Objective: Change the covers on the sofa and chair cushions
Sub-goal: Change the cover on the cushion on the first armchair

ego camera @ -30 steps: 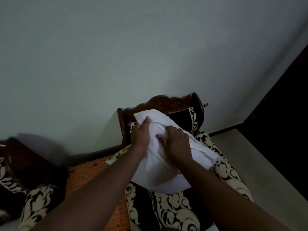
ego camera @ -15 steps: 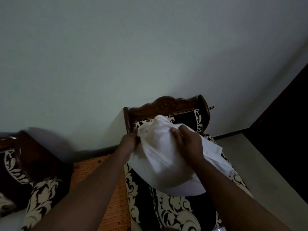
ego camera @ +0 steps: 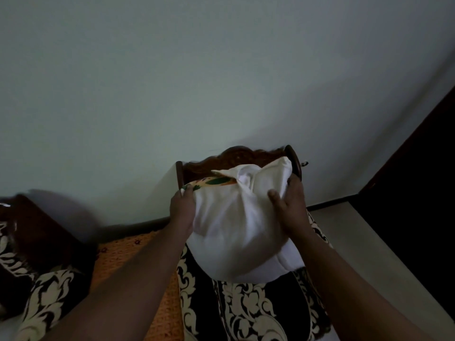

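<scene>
- Cushion [ego camera: 236,232]: soft, rounded and white, with bunched folds at its top; we see it held above the chair [ego camera: 246,308] seat, in front of the carved dark wooden backrest.
- Cover [ego camera: 211,182]: a yellow strip with green and orange print shows at the cushion's upper left edge.
- Chair fabric is black with cream scrolls; an orange woven surface [ego camera: 138,262] lies beside it.
- We see the left hand [ego camera: 182,207] pinching the cushion's left edge, fingers curled.
- The right hand [ego camera: 290,205] grips its right side, thumb spread across the front.
</scene>
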Available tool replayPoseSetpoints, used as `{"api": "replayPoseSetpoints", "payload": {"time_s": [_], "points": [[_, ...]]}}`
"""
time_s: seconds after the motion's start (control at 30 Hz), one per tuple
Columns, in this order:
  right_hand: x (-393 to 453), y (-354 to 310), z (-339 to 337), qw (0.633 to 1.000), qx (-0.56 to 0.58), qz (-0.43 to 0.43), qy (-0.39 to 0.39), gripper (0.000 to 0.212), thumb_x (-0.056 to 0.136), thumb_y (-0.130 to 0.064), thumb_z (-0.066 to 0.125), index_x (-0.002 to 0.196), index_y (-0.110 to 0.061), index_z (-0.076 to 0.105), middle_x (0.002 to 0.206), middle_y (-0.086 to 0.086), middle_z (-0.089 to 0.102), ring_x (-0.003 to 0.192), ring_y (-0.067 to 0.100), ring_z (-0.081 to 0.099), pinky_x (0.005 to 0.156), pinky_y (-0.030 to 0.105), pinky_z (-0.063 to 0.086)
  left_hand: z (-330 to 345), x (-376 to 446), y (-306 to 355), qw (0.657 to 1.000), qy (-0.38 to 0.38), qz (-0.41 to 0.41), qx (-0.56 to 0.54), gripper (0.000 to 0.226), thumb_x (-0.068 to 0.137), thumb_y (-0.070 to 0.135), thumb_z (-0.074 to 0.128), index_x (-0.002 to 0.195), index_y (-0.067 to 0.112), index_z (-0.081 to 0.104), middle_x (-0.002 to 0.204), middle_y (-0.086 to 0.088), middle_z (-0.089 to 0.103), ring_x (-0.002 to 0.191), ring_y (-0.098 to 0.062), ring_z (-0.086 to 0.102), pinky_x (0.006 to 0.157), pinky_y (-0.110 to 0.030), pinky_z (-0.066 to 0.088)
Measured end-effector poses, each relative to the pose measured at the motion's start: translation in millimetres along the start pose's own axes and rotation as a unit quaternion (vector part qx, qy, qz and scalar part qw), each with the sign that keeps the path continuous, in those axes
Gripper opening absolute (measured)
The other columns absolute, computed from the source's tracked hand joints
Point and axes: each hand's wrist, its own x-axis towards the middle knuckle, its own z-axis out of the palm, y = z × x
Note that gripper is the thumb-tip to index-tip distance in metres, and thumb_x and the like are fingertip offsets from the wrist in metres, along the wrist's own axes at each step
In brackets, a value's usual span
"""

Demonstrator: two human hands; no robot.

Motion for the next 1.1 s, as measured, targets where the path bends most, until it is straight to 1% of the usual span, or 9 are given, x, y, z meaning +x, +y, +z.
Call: {"api": "replayPoseSetpoints", "payload": {"time_s": [0.07,0.13,0.2,0.33,0.57,0.77,0.9,1.0,1.1], "points": [[-3,0,1,0.998,0.017,0.058,0.022,0.055,0.084,-0.062,0.069,0.124,-0.029,0.05,0.117,-0.011,0.058,0.109,0.012,0.058,0.089,0.031,0.047,3,0,1,0.999,0.021,0.009,0.044,0.053,0.101,0.05,0.047,0.136,0.012,0.06,0.133,-0.015,0.061,0.118,-0.037,0.057,0.103,-0.049,0.048],[-8,2,1,0.994,0.047,0.084,0.057,0.029,0.089,-0.048,0.071,0.109,-0.03,0.06,0.099,-0.016,0.066,0.097,0.012,0.066,0.079,0.028,0.052,1,-1,4,0.99,0.041,0.036,0.13,0.052,0.103,0.047,0.046,0.135,0.009,0.061,0.134,-0.017,0.062,0.119,-0.038,0.058,0.102,-0.044,0.048],[-15,4,-1,0.99,0.073,0.087,0.078,0.018,0.091,-0.041,0.071,0.1,-0.027,0.067,0.092,-0.013,0.07,0.091,0.009,0.069,0.076,0.027,0.055,-3,-2,7,0.975,0.052,0.059,0.207,0.051,0.105,0.045,0.044,0.136,0.007,0.06,0.136,-0.018,0.06,0.122,-0.037,0.057,0.098,-0.04,0.044],[-20,4,-10,0.989,0.098,0.065,0.088,0.02,0.092,-0.033,0.073,0.109,-0.024,0.07,0.099,-0.009,0.074,0.093,0.006,0.069,0.08,0.029,0.055,-17,7,0,0.947,0.049,0.072,0.309,0.047,0.106,0.041,0.042,0.127,0.005,0.066,0.127,-0.017,0.066,0.114,-0.035,0.062,0.087,-0.037,0.044],[-14,3,-52,0.985,0.105,0.036,0.131,0.015,0.091,-0.025,0.075,0.097,-0.038,0.07,0.097,-0.01,0.073,0.093,0.002,0.069,0.08,0.027,0.055,-55,38,-32,0.918,0.019,0.064,0.391,0.049,0.107,0.04,0.04,0.12,0.002,0.067,0.122,-0.021,0.066,0.108,-0.038,0.063,0.083,-0.038,0.046],[-9,-4,-80,0.955,0.182,0.055,0.229,0.011,0.092,-0.023,0.074,0.092,-0.032,0.068,0.087,-0.013,0.072,0.084,-0.003,0.069,0.071,0.014,0.053,-72,52,-42,0.913,0.041,0.028,0.405,0.05,0.109,0.038,0.037,0.132,0.001,0.061,0.135,-0.022,0.06,0.119,-0.04,0.058,0.092,-0.041,0.046],[-4,-7,-89,0.948,0.195,0.052,0.245,0.011,0.092,-0.024,0.074,0.095,-0.034,0.069,0.094,-0.012,0.074,0.091,0.002,0.07,0.079,0.019,0.055,-63,52,-37,0.922,0.041,0.04,0.384,0.049,0.106,0.042,0.04,0.13,0.005,0.062,0.133,-0.02,0.062,0.117,-0.04,0.06,0.097,-0.047,0.049],[-3,-8,-87,0.948,0.205,0.053,0.237,0.015,0.092,-0.026,0.074,0.094,-0.04,0.072,0.097,-0.012,0.075,0.097,0.008,0.071,0.083,0.025,0.056,-26,29,-20,0.957,-0.019,0.105,0.27,0.058,0.101,0.058,0.047,0.139,0.015,0.054,0.14,-0.014,0.057,0.124,-0.038,0.056,0.102,-0.051,0.047],[-5,-10,-82,0.96,0.202,0.044,0.189,0.017,0.093,-0.022,0.073,0.093,-0.039,0.073,0.096,-0.013,0.076,0.095,0.009,0.071,0.08,0.023,0.057,13,5,3,0.967,-0.171,0.116,0.15,0.086,0.083,0.09,0.038,0.142,0.029,0.05,0.14,-0.006,0.056,0.13,-0.032,0.053,0.109,-0.053,0.043]]}}
